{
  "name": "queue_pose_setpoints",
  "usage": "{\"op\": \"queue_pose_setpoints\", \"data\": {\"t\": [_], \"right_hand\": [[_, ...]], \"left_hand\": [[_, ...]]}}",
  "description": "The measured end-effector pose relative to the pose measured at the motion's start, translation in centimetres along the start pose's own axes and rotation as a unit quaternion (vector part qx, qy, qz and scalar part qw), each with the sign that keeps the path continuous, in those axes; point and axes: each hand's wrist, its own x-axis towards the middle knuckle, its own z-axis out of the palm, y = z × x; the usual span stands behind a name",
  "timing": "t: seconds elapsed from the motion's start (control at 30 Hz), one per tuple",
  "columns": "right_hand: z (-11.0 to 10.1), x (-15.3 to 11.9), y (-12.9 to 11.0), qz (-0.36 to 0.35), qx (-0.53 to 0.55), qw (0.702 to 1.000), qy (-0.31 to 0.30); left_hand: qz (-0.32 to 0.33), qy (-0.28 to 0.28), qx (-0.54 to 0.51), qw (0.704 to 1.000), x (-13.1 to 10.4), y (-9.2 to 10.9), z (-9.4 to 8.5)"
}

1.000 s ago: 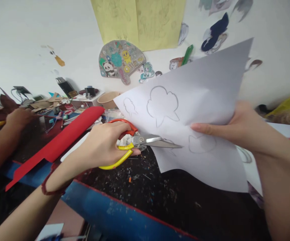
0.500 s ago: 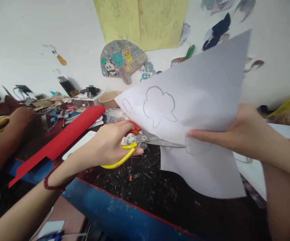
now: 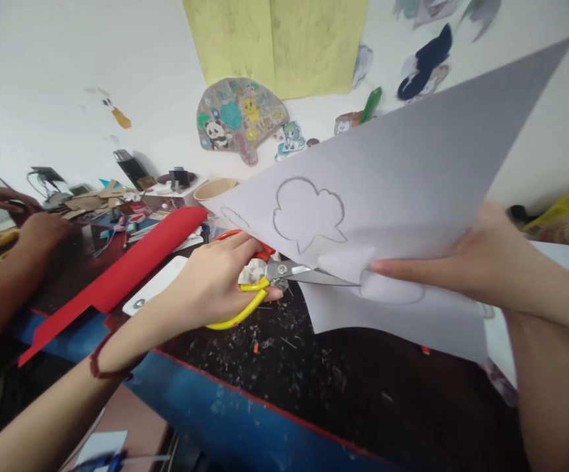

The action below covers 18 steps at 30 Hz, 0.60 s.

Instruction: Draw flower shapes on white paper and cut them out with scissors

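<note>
My left hand (image 3: 220, 278) is closed around the handles of a pair of scissors (image 3: 284, 270), one orange loop and one yellow. Their blades reach right into a slit in a large white sheet of paper (image 3: 412, 170). Pencil outlines mark the sheet: a cloud-like speech bubble, a smaller oval at its left corner and a rounded shape below the slit. At the right, my right hand (image 3: 471, 255) grips the paper, thumb in front near the blade tips and the other fingers hidden behind. The sheet's lower part hangs over the dark tabletop (image 3: 284, 367).
Left of the scissors lies a red sheet (image 3: 137, 255), partly over a white phone-like object (image 3: 159, 282). Another person's hands (image 3: 41, 229) are at the far left. Behind stand a wooden bowl (image 3: 215, 189) and a black flask (image 3: 132, 169). Paper scraps litter the table.
The paper has tilted, its upper right corner swinging up and right and its left corner shifting left. Its lower flap has lifted. The scissors remain in the slit, nearly in place.
</note>
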Motion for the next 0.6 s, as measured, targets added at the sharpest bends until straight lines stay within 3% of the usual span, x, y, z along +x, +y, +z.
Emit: {"op": "queue_pose_setpoints", "data": {"t": [0.2, 0.6], "right_hand": [[0.1, 0.5, 0.5, 0.053, 0.03, 0.998, -0.025], [0.9, 1.1, 0.3, 0.007, 0.163, 0.985, -0.063]], "left_hand": [[-0.013, -0.007, -0.072, 0.997, 0.1, 0.1, 0.0], [-0.054, -0.004, -0.112, 0.992, -0.2, 0.5, 1.3]]}}
